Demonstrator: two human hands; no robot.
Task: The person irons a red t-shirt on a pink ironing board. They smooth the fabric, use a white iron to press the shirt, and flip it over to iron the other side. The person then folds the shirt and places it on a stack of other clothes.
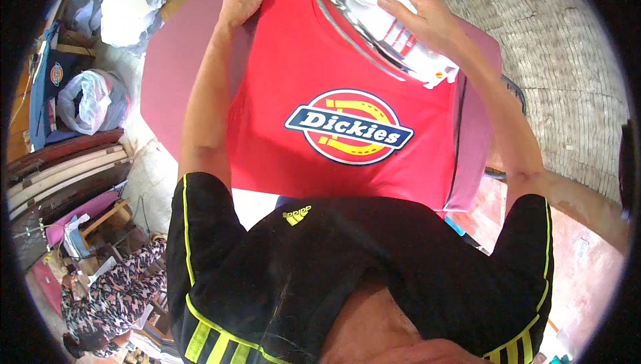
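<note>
A red sleeveless shirt (267, 124) with a round yellow, white and blue printed emblem lies spread over a pink-covered board (180, 50). At its upper left shoulder, my left hand (244, 2) is closed, thumb and fingertips pinching the fabric. My right hand (427, 22) grips a white clothes iron (400, 38) with red stripes. The iron rests on the upper right part of the shirt, near the curved neckline, its rounded white front end pointing away to the upper left. Its far side and part of its handle are hidden by my fingers.
Plastic bags (93, 100) sit to the left, beside a dark blue cloth (43, 90). Lower left, camouflage-patterned cloth (127, 290) shows, possibly worn by a person. A woven mat (547, 64) covers the far right. A dark frame edge (517, 94) protrudes beside the board.
</note>
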